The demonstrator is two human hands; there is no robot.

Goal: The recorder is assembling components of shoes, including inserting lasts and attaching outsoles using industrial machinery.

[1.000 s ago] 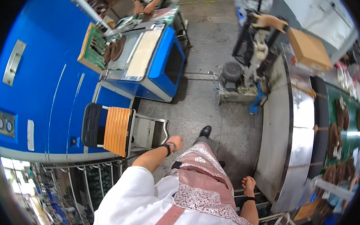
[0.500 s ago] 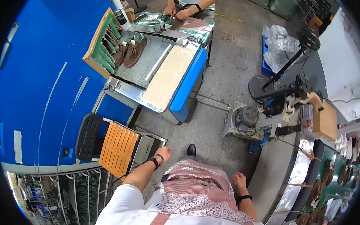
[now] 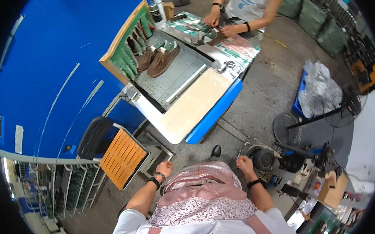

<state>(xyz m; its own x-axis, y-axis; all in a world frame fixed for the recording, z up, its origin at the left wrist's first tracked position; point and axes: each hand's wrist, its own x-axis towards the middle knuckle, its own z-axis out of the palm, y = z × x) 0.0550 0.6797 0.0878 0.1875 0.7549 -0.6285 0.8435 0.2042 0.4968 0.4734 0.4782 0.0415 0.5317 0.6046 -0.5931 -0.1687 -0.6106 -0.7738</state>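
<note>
My left hand (image 3: 164, 169) hangs in front of my apron (image 3: 204, 209) with its fingers loosely curled and nothing seen in them. It is nearest to the chair with an orange slatted seat (image 3: 123, 158). On the other side of the apron, my right hand (image 3: 245, 164) is raised with curled fingers, also holding nothing that shows. A machine's motor (image 3: 263, 158) lies just beyond it in the picture; neither hand touches anything. Ahead, a pair of brown shoes (image 3: 164, 61) rests on the grey conveyor bed (image 3: 175, 77), by the wood-framed opening (image 3: 120, 43) with green flaps.
A beige board (image 3: 198, 105) with a blue edge forms the conveyor's near end. Across the table, another person's hands (image 3: 221, 29) work on a shoe. To the right stand a fan base (image 3: 285, 127) and a blue crate of clear plastic bags (image 3: 320, 90). A blue wall panel (image 3: 50, 67) fills the left.
I have come closer to the conveyor, and the view has turned, so the machine and crate sit farther right and lower. My right hand has risen forward; my left has drawn back slightly.
</note>
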